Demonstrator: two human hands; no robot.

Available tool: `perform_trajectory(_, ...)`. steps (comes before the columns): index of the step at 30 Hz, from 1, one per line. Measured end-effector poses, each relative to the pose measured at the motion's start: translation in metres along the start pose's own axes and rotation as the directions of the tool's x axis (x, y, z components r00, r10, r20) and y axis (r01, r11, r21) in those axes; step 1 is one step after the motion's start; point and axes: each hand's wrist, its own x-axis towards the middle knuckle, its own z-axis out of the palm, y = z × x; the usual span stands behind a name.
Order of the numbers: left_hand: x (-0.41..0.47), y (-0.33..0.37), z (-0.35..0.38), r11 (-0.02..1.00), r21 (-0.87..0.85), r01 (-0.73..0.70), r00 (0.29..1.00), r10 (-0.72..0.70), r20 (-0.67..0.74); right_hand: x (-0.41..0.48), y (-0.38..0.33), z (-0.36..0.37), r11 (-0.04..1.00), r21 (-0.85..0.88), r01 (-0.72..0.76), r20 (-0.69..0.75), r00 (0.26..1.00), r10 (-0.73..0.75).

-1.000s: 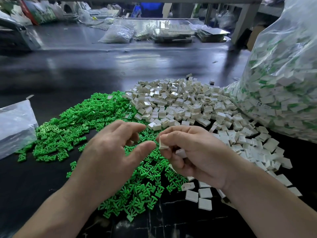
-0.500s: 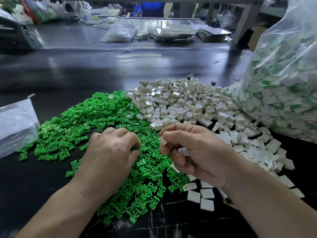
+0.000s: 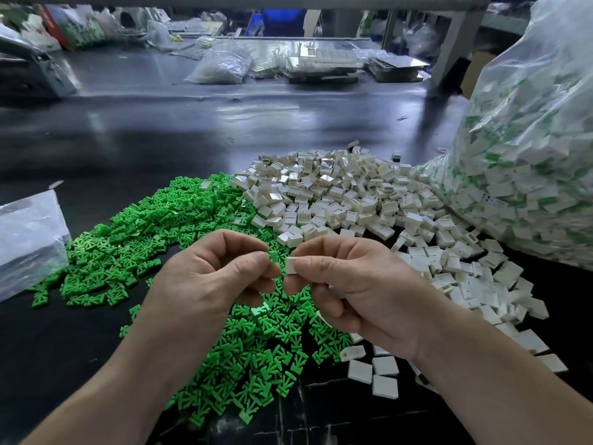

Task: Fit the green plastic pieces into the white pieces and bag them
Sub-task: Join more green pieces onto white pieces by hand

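With the left hand [image 3: 205, 277] pinching a green piece [image 3: 273, 256] just beside the white piece [image 3: 292, 264] pinched by the right hand [image 3: 359, 290], above the counter [image 3: 64, 348], a skewed entry could jam the fit or flick either part loose.

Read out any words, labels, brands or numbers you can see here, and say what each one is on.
Nothing here can be read.
Small printed label on the big clear bag of fitted pieces: too small and blurred to read.
Coloured packaging at the far back left: blurred, no legible words.
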Motion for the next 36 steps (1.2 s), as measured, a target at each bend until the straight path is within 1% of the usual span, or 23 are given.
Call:
perform_trajectory(2, -0.001, -0.002, 0.001, 0.999, -0.039, 0.006, 1.0, -0.005, 0.013, 0.0, 0.003, -0.001, 0.999, -0.013, 0.03, 0.009, 1.0, -0.03)
perform_trajectory(8, -0.003, -0.002, 0.005, 0.999, -0.031, -0.037, 0.999, 0.037, -0.008, 0.003, 0.006, -0.001, 0.994, -0.005, 0.111, 0.021, 0.994, -0.111)
perform_trajectory(12, -0.006, -0.001, 0.008, 0.997, -0.014, -0.075, 0.997, 0.076, 0.021, 0.002, 0.006, -0.001, 0.987, -0.06, 0.147, 0.01, 0.989, -0.146)
perform_trajectory(14, -0.007, 0.0, 0.009, 0.997, -0.035, -0.076, 0.997, 0.077, 0.033, 0.0, 0.005, 0.0, 0.986, -0.071, 0.15, 0.003, 0.989, -0.15)
perform_trajectory(16, -0.007, 0.002, 0.009, 0.993, -0.111, -0.044, 0.998, 0.049, 0.044, -0.001, 0.005, 0.001, 0.986, -0.077, 0.149, 0.021, 0.989, -0.148)
perform_trajectory(19, -0.007, 0.005, 0.011, 0.957, -0.288, 0.041, 0.995, -0.015, 0.095, -0.002, 0.004, 0.003, 0.989, -0.064, 0.13, 0.054, 0.99, -0.127)
perform_trajectory(22, -0.009, 0.006, 0.016, 0.89, -0.423, 0.17, 0.975, -0.091, 0.201, -0.003, 0.003, 0.005, 0.993, -0.037, 0.114, 0.075, 0.991, -0.111)
perform_trajectory(25, -0.01, 0.006, 0.019, 0.801, -0.535, 0.268, 0.939, -0.093, 0.33, -0.005, 0.001, 0.005, 0.997, 0.032, 0.072, 0.114, 0.991, -0.075)
perform_trajectory(28, -0.01, 0.005, 0.018, 0.744, -0.581, 0.329, 0.919, -0.112, 0.378, -0.007, -0.002, 0.005, 0.998, 0.047, 0.031, 0.15, 0.988, -0.038)
perform_trajectory(30, -0.01, 0.005, 0.02, 0.74, -0.581, 0.339, 0.921, -0.134, 0.366, -0.008, -0.003, 0.005, 0.999, 0.035, 0.02, 0.156, 0.987, -0.025)
perform_trajectory(33, -0.011, 0.006, 0.026, 0.753, -0.577, 0.316, 0.937, -0.151, 0.316, -0.01, -0.003, 0.008, 0.999, 0.021, 0.036, 0.133, 0.99, -0.038)
perform_trajectory(34, -0.012, 0.006, 0.027, 0.741, -0.595, 0.31, 0.939, -0.14, 0.315, -0.01, -0.003, 0.008, 0.999, 0.028, 0.045, 0.126, 0.991, -0.048)
perform_trajectory(36, -0.013, 0.007, 0.026, 0.697, -0.647, 0.31, 0.93, -0.081, 0.359, -0.011, -0.003, 0.009, 0.996, 0.07, 0.06, 0.134, 0.989, -0.069)
